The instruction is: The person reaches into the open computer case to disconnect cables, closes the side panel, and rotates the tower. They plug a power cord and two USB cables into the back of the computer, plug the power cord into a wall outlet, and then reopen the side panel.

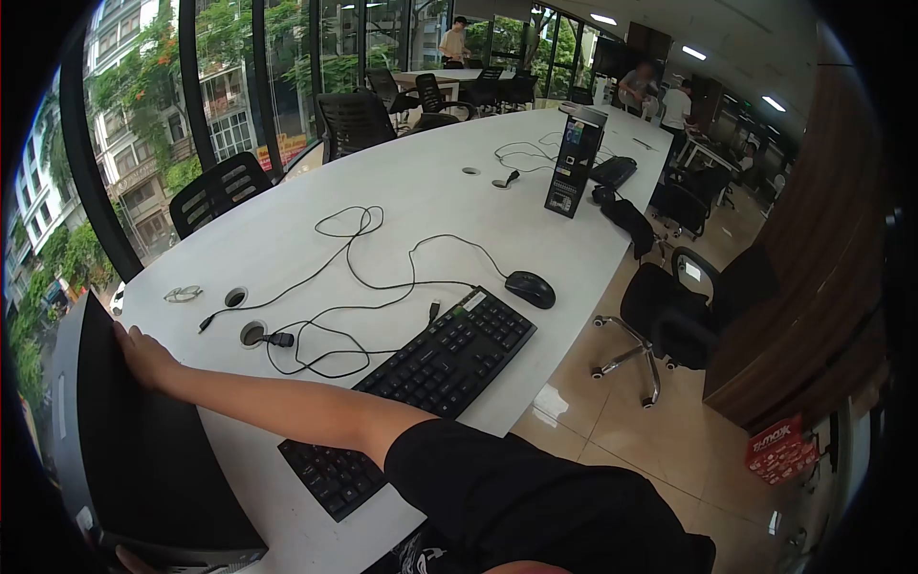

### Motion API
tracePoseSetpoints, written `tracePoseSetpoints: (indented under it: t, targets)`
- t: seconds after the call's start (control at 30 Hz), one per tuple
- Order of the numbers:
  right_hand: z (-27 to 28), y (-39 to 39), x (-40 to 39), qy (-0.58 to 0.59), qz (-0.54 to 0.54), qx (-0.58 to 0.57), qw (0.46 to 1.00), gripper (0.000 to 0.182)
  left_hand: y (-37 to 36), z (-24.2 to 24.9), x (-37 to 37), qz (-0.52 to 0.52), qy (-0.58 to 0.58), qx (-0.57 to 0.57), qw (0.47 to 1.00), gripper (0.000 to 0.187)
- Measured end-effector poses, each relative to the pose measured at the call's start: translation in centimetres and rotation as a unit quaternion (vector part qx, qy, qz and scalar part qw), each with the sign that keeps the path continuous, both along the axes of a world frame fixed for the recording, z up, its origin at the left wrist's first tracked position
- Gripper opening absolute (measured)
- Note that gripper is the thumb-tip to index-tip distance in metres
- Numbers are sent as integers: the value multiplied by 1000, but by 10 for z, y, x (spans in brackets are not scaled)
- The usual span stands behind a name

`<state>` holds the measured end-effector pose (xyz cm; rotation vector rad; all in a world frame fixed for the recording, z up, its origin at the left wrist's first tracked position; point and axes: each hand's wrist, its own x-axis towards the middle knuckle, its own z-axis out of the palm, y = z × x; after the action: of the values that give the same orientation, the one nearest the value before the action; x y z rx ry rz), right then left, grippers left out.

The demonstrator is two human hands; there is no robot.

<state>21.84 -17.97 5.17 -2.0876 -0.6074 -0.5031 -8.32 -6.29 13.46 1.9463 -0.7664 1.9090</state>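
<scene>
At the left edge stands a large black and grey computer case, its dark broad side towards me. My right hand grips its far edge, fingers curled partly out of sight behind it, with the bare arm stretched across the table. Only a sliver of my left hand shows at the bottom, against the near end of the case; its fingers are mostly cut off. Under my right arm lie a black keyboard and, just beyond it, a second keyboard. A black mouse rests beside that one.
Loose black cables cross the white table, around cable holes. Clear glasses lie near the window side. A black computer tower stands farther along. An office chair and a red bag are on the right.
</scene>
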Motion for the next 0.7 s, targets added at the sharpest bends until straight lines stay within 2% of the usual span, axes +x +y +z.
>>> tracePoseSetpoints:
  t: [0.03, 0.07, 0.1, 0.17, 0.2, 0.23, 0.3, 0.33, 0.43, 0.5, 0.53, 0.57, 0.6, 0.63, 0.7]
  targets:
    - [1, -11, 5, 37, 34, 37, 998, 54, -5, -4, -2, -3, 14, -39, 999, 41]
    - [-6, -11, 33, 122, 83, 96, 984, 70, -13, -8, -2, -8, 28, -77, 997, 49]
    - [1, -18, 33, 122, 80, 94, 985, 70, -27, -11, -8, -10, 27, -79, 996, 49]
    - [11, -25, 35, 307, 116, 173, 929, 92, -54, -17, -21, 17, 79, -138, 987, 76]
    - [13, -25, 35, 344, 135, 203, 907, 92, -46, -25, -19, 18, 132, -127, 983, 103]
    - [10, -25, 39, 362, 169, 228, 888, 92, -48, -29, -14, 22, 135, -128, 982, 103]
    - [2, -23, 46, 392, 238, 265, 848, 92, -59, -38, -4, 142, 81, -153, 975, 111]
    - [-1, -24, 49, 405, 276, 275, 827, 93, -55, -41, 0, 153, 69, -147, 975, 117]
    - [-10, -20, 56, 425, 397, 257, 771, 95, -49, -40, -1, 234, 52, -104, 965, 116]
    - [-11, -28, 52, 415, 442, 234, 760, 96, -35, -47, 0, 215, 67, -134, 965, 116]
    - [-9, -32, 49, 414, 446, 233, 759, 96, -22, -52, 3, 103, 103, -213, 966, 115]
    - [-2, -42, 32, 390, 382, 267, 794, 95, -11, -54, 8, -12, 138, -287, 948, 114]
    - [5, -51, 15, 365, 316, 299, 823, 94, -8, -46, 18, -23, 50, -237, 970, 96]
    - [7, -57, 4, 370, 320, 299, 820, 94, 30, -66, 29, 153, 72, -272, 947, 61]
    - [15, -68, -16, 326, 230, 312, 863, 92, 71, -80, 36, 66, 140, -307, 939, 80]
